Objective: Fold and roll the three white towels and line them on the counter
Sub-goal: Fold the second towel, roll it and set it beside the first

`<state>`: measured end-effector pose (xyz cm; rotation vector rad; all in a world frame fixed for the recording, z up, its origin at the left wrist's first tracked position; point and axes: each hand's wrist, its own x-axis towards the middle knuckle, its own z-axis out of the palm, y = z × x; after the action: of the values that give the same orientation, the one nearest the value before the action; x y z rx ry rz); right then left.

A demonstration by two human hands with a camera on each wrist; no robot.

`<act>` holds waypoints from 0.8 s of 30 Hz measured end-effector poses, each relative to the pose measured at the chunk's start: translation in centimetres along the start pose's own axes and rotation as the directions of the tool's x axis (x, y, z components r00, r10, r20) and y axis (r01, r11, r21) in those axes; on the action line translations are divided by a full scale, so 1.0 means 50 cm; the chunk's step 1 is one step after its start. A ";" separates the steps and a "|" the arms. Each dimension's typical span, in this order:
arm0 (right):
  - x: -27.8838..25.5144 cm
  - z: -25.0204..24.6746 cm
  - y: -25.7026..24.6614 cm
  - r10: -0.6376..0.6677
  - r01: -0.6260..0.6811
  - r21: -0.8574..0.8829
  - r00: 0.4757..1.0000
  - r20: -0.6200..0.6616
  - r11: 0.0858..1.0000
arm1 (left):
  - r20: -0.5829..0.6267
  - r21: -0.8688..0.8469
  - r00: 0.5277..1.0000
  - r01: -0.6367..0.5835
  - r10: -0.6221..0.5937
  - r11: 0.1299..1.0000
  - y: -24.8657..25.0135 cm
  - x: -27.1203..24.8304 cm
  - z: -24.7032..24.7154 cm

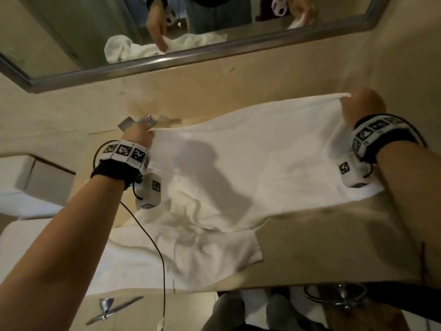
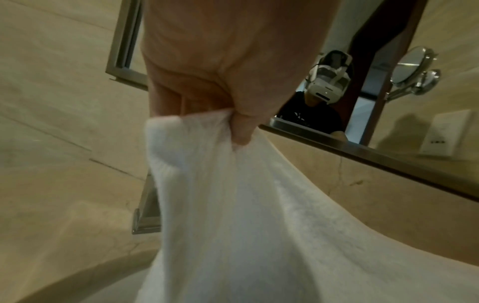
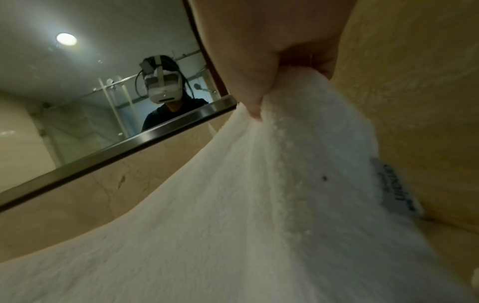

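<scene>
While both hands pinch its far corners, the towel [image 1: 250, 163] hangs stretched above the counter [image 1: 334, 247], before the mirror [image 1: 167, 60].
If left hand [image 1: 137, 136] or right hand [image 1: 360, 108] loosens its pinch, that corner would likely drop and the fold go crooked; the towel's near edge drags on a second towel [image 1: 202, 254] below.

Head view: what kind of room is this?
Most likely a hotel-style bathroom. A metal-framed wall mirror hangs above a beige stone counter, a round magnifying mirror sits on a wall arm, and a glass shower enclosure shows in the reflection. Both hands hold a white towel.
</scene>
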<state>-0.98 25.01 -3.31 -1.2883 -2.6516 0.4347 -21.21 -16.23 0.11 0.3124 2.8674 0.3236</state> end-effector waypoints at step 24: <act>-0.097 -0.085 -0.032 0.350 -0.096 0.697 0.908 -0.231 0.711 | 0.097 -0.903 0.944 0.217 -0.317 0.371 0.017 -0.130 -0.029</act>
<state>1.99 21.05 1.13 -1.2763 -1.7623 0.9899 -15.25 -17.24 3.05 -0.4050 2.2516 1.7565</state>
